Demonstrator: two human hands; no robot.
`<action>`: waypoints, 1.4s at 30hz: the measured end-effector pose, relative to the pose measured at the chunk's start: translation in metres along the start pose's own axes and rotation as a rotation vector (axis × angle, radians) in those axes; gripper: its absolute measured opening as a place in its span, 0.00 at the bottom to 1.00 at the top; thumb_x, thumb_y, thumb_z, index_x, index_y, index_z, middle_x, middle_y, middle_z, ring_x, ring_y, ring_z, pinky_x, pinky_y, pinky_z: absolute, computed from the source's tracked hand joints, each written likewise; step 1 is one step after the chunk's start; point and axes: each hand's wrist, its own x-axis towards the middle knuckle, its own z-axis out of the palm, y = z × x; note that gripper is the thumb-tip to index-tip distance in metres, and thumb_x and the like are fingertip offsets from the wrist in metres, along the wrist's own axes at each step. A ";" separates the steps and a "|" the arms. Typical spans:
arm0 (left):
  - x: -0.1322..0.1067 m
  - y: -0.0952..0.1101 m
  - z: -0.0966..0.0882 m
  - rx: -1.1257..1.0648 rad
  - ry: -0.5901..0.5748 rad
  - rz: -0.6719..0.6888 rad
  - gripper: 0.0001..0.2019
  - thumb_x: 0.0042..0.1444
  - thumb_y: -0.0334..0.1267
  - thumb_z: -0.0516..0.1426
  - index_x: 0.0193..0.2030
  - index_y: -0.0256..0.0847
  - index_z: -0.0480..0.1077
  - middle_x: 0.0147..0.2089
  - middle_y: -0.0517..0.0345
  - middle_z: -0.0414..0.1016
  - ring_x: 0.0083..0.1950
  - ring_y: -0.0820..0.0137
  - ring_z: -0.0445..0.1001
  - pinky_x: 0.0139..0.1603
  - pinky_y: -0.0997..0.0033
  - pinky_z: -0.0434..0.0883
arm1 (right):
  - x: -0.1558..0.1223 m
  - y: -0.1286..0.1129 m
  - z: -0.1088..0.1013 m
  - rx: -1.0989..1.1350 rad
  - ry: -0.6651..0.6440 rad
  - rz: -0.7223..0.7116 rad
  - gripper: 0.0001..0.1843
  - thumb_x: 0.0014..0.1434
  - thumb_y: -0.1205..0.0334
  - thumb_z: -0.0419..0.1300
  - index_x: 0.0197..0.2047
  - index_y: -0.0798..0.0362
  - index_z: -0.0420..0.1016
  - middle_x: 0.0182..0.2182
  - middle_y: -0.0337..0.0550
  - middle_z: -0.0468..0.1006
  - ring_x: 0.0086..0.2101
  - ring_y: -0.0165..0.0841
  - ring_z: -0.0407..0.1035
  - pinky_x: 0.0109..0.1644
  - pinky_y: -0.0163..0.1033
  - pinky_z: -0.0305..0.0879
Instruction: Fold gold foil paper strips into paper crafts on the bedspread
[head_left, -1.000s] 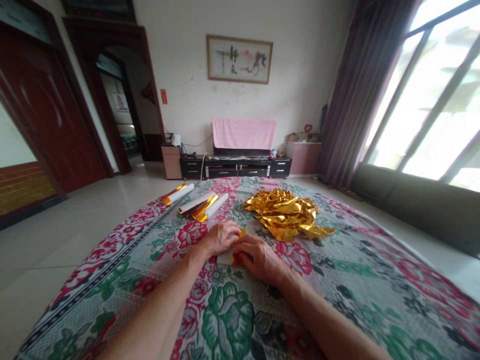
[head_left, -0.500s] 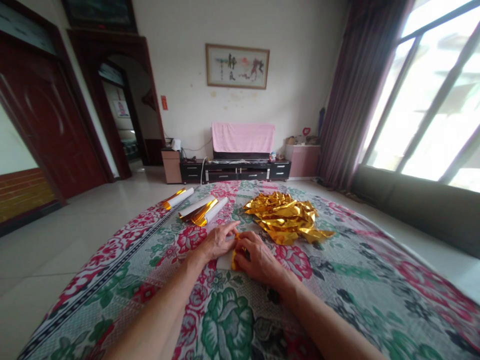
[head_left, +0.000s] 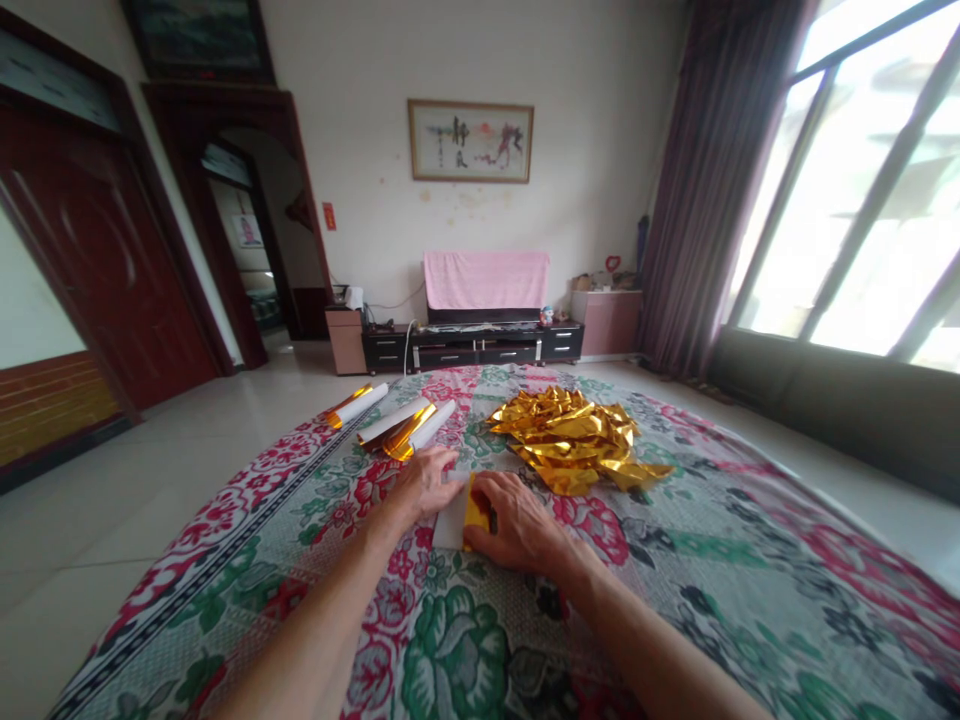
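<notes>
A sheet of gold foil paper (head_left: 451, 525) lies in front of me, white side up, with a gold strip folded over along its right side. On that gold strip, the curled fingers and thumb of my right hand (head_left: 519, 518) grip the folded edge. My left hand (head_left: 427, 484) rests at the sheet's far left corner, its fingers stretched out and nothing visibly held; the fingertips point toward the rolled foil sheets. Part of the fold is hidden under my right hand.
Rolled gold-and-white sheets (head_left: 405, 428) lie at the table's far left, with another roll (head_left: 356, 405) beyond. A heap of folded gold foil pieces (head_left: 577, 435) sits at the far right. A flowered cloth (head_left: 450, 650) covers the round table. A TV cabinet (head_left: 480, 350) stands beyond.
My left hand has drawn away to the left from my right hand, uncovering more of the sheet's white side. My right hand stays at the fold. The view has tilted slightly up.
</notes>
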 end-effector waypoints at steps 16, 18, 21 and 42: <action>0.002 0.004 0.011 0.007 -0.069 0.213 0.12 0.54 0.33 0.51 0.41 0.43 0.73 0.45 0.56 0.73 0.45 0.70 0.68 0.51 0.66 0.64 | -0.006 -0.005 -0.010 -0.041 -0.042 0.043 0.22 0.50 0.51 0.57 0.48 0.49 0.66 0.49 0.45 0.66 0.46 0.37 0.58 0.49 0.43 0.53; 0.001 0.003 0.012 0.009 -0.062 0.197 0.11 0.53 0.34 0.52 0.39 0.43 0.74 0.44 0.56 0.73 0.45 0.69 0.69 0.50 0.66 0.64 | -0.007 -0.005 -0.010 -0.040 -0.036 0.058 0.22 0.50 0.50 0.58 0.47 0.50 0.66 0.47 0.45 0.66 0.46 0.37 0.59 0.48 0.42 0.54; 0.001 0.004 0.012 0.019 -0.056 0.176 0.11 0.51 0.32 0.52 0.37 0.43 0.75 0.44 0.57 0.73 0.44 0.70 0.69 0.50 0.66 0.64 | -0.009 -0.006 -0.010 -0.034 -0.056 0.060 0.20 0.51 0.49 0.57 0.43 0.51 0.68 0.45 0.46 0.68 0.45 0.37 0.60 0.47 0.42 0.56; -0.002 0.013 0.010 -0.002 -0.040 0.179 0.14 0.52 0.31 0.49 0.36 0.43 0.75 0.41 0.57 0.74 0.42 0.71 0.70 0.48 0.69 0.65 | -0.047 -0.041 -0.050 -0.041 -0.183 -0.085 0.12 0.59 0.61 0.48 0.43 0.48 0.68 0.48 0.41 0.69 0.51 0.38 0.56 0.53 0.47 0.52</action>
